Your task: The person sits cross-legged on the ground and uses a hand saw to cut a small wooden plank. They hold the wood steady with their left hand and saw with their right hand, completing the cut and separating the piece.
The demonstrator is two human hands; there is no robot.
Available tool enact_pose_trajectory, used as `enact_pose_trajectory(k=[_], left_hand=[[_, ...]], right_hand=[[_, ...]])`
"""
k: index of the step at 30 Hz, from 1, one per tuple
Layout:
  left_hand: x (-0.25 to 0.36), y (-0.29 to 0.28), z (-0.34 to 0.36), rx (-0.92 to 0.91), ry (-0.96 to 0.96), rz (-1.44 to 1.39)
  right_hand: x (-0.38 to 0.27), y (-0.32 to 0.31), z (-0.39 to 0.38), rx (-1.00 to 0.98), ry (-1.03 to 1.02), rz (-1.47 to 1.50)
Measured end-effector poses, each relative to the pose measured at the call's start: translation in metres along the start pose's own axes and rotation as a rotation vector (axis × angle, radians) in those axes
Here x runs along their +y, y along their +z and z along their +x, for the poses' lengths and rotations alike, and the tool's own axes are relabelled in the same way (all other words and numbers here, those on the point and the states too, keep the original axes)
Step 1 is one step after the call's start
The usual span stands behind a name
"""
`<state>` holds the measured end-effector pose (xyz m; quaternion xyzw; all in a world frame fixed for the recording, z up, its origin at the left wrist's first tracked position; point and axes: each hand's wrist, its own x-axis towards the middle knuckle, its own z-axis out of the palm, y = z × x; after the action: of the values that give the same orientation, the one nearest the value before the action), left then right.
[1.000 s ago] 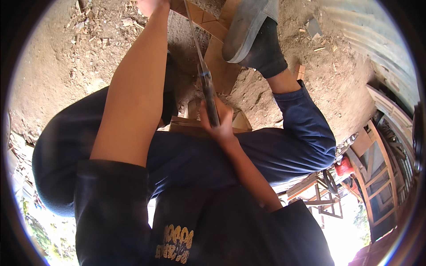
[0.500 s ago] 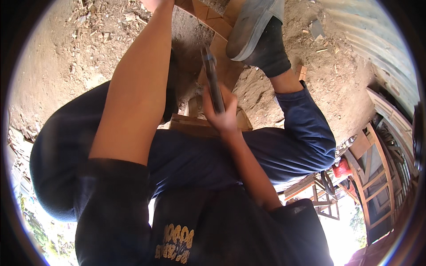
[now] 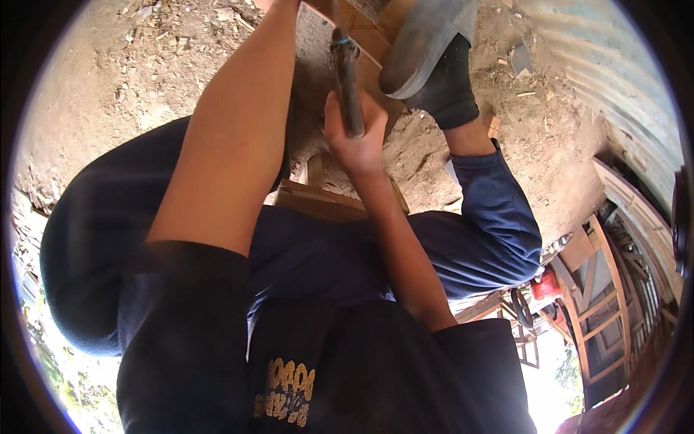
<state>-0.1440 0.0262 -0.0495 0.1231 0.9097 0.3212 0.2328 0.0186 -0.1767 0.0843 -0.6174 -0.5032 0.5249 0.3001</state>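
My right hand (image 3: 358,134) is closed around the dark, rounded handle of a tool (image 3: 347,83). A narrow, thin part runs from the handle's far end toward the top edge; its kind cannot be made out. Beyond it lies a brown wooden board (image 3: 365,36) with lines across its face, partly cut off by the top edge. My left arm stretches forward to the board's left end. Only a sliver of my left hand (image 3: 264,3) shows at the top edge, its fingers out of sight. My foot in a grey slip-on shoe (image 3: 426,50) rests at the board's right side.
A wooden block (image 3: 318,201) sits by my legs. Wood chips (image 3: 155,36) litter the dirt ground. Corrugated metal sheeting (image 3: 600,65) stands at the right, with wooden frames (image 3: 611,289) below it. A small wood offcut (image 3: 494,127) lies beside my ankle.
My right hand has moved forward, away from my body, with the tool in it. My left arm has shifted slightly forward and right.
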Motion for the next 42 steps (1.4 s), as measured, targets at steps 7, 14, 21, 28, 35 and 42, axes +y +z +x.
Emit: enact_pose_trajectory(k=[7, 14, 21, 28, 35, 42], left_hand=[[-0.006, 0.000, -0.005, 0.005, 0.060, -0.095], [-0.015, 0.001, 0.003, 0.043, 0.117, -0.117], [-0.009, 0.000, 0.002, -0.012, 0.053, -0.120], [-0.013, 0.003, 0.003, 0.015, 0.027, -0.016], [-0.008, 0.004, 0.010, -0.055, -0.026, 0.067], [-0.017, 0.016, 0.008, 0.090, 0.057, 0.034]], right_hand=[[-0.001, -0.021, -0.060, 0.060, -0.019, -0.099], [-0.007, -0.004, -0.010, -0.018, 0.067, 0.014], [0.011, -0.023, -0.049, -0.015, -0.073, -0.066], [0.006, -0.014, -0.030, 0.021, -0.094, -0.045], [0.003, -0.015, -0.014, -0.055, 0.064, -0.030], [0.016, -0.022, -0.061, 0.052, -0.070, -0.104]])
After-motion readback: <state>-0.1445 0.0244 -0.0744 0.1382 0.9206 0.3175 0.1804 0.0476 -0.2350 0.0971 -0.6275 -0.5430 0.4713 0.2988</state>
